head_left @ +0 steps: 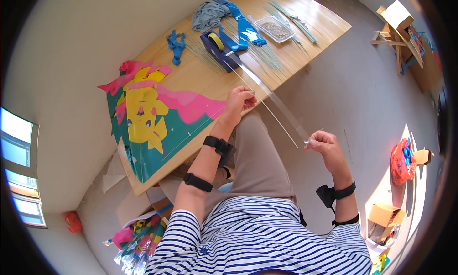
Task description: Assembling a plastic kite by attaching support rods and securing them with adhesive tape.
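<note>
My right hand (325, 147) pinches the free end of a long strip of clear tape (282, 106). That strip stretches taut, away to the far left, to a dark blue tape dispenser (225, 59) on the table. Closed around a thin white rod (278, 121) is my left hand (237, 103), held just over the table's near edge. The rod slants alongside the tape, its near end in the air short of my right hand. Left of my left hand lies a green and pink printed sheet (191, 127) with a yellow cartoon figure, a thin pale rod resting across it.
On the wooden table (317, 24) are bundles of thin rods (296, 19), a clear tub of small pieces (275, 28), blue straps (176, 47) and a grey cloth (210, 15). Printed sheets (138, 237) fill a box at lower left. A red bag (401, 167) and cardboard box (383, 215) stand right.
</note>
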`<act>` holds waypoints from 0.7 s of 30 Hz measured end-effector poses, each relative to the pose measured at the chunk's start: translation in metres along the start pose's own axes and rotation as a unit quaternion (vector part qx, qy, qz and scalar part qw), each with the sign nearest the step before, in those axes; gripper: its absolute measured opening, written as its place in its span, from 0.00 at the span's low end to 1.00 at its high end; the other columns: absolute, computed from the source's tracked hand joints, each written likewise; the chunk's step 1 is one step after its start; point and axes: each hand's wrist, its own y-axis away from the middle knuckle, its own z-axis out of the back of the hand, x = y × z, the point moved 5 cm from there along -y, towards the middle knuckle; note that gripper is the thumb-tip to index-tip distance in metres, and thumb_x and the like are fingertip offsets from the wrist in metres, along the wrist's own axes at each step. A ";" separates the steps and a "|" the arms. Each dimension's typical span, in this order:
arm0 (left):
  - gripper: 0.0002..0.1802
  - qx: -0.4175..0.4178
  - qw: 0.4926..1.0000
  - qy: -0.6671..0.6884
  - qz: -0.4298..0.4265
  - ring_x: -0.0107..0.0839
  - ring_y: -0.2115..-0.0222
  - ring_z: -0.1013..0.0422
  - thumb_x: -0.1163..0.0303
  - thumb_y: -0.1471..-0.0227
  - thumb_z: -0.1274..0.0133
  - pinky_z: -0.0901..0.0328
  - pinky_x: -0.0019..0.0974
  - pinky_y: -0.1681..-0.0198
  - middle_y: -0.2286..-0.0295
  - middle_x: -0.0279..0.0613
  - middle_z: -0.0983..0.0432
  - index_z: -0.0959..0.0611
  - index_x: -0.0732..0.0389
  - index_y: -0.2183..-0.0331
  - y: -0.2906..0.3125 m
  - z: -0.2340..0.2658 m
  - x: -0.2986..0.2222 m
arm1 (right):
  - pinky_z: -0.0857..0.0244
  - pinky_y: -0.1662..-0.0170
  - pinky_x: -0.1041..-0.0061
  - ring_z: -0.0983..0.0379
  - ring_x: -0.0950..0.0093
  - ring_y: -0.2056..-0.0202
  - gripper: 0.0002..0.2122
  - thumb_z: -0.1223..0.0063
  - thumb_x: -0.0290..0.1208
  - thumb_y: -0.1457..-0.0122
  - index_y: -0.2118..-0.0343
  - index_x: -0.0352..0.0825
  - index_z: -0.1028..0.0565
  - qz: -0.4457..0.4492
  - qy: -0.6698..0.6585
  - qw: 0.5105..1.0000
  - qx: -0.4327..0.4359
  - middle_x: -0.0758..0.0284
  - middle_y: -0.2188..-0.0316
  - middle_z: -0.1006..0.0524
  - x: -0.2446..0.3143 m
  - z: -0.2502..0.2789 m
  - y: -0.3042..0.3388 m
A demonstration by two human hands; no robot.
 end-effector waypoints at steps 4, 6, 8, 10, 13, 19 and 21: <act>0.01 0.000 1.000 -0.017 -0.002 0.26 0.74 0.25 0.73 0.44 0.46 0.28 0.33 0.64 0.74 0.37 0.22 0.22 0.58 0.69 -0.013 0.000 0.002 | 0.32 0.59 0.77 0.26 0.79 0.69 0.05 0.45 0.27 0.41 0.71 0.32 0.25 0.002 -0.001 1.000 0.021 0.71 0.75 0.25 -0.012 0.009 -0.006; 0.02 -0.009 0.999 -0.031 0.008 0.26 0.75 0.25 0.73 0.44 0.46 0.28 0.34 0.64 0.74 0.37 0.22 0.22 0.59 0.69 -0.005 0.007 0.001 | 0.32 0.60 0.77 0.27 0.79 0.70 0.05 0.45 0.27 0.41 0.71 0.32 0.25 -0.011 -0.009 0.999 0.031 0.71 0.75 0.25 -0.019 0.005 -0.007; 0.02 -0.011 0.999 -0.039 0.014 0.27 0.75 0.25 0.73 0.44 0.46 0.28 0.34 0.64 0.74 0.37 0.22 0.22 0.59 0.69 -0.010 0.000 -0.001 | 0.32 0.60 0.78 0.27 0.79 0.71 0.05 0.45 0.27 0.40 0.71 0.32 0.25 -0.018 -0.005 0.999 0.032 0.71 0.75 0.25 -0.022 0.010 -0.007; 0.02 -0.014 0.999 -0.036 0.011 0.27 0.75 0.25 0.73 0.43 0.46 0.28 0.34 0.64 0.74 0.37 0.21 0.22 0.59 0.69 -0.011 0.000 -0.003 | 0.32 0.60 0.78 0.27 0.79 0.71 0.05 0.44 0.26 0.41 0.71 0.32 0.25 -0.020 -0.016 0.999 0.029 0.71 0.75 0.25 -0.026 0.011 -0.006; 0.02 -0.012 0.999 -0.050 0.008 0.26 0.75 0.25 0.72 0.43 0.46 0.28 0.33 0.64 0.74 0.37 0.21 0.22 0.59 0.69 -0.012 -0.003 -0.001 | 0.32 0.62 0.78 0.27 0.79 0.71 0.04 0.44 0.25 0.42 0.71 0.32 0.25 -0.026 -0.020 0.999 0.023 0.71 0.75 0.25 -0.027 0.011 -0.008; 0.01 -0.008 0.999 -0.031 0.003 0.25 0.74 0.25 0.73 0.45 0.46 0.28 0.30 0.65 0.75 0.37 0.21 0.22 0.59 0.69 -0.016 0.005 -0.002 | 0.31 0.64 0.78 0.27 0.79 0.73 0.03 0.41 0.22 0.45 0.71 0.32 0.25 -0.026 -0.018 0.999 0.006 0.70 0.76 0.25 -0.023 0.011 -0.007; 0.02 -0.025 0.999 -0.036 -0.001 0.25 0.74 0.25 0.73 0.45 0.47 0.28 0.30 0.65 0.75 0.37 0.22 0.22 0.59 0.69 -0.019 0.026 -0.012 | 0.31 0.64 0.77 0.27 0.79 0.73 0.03 0.41 0.21 0.46 0.71 0.32 0.25 -0.037 -0.029 0.999 0.002 0.70 0.76 0.25 -0.026 0.011 -0.010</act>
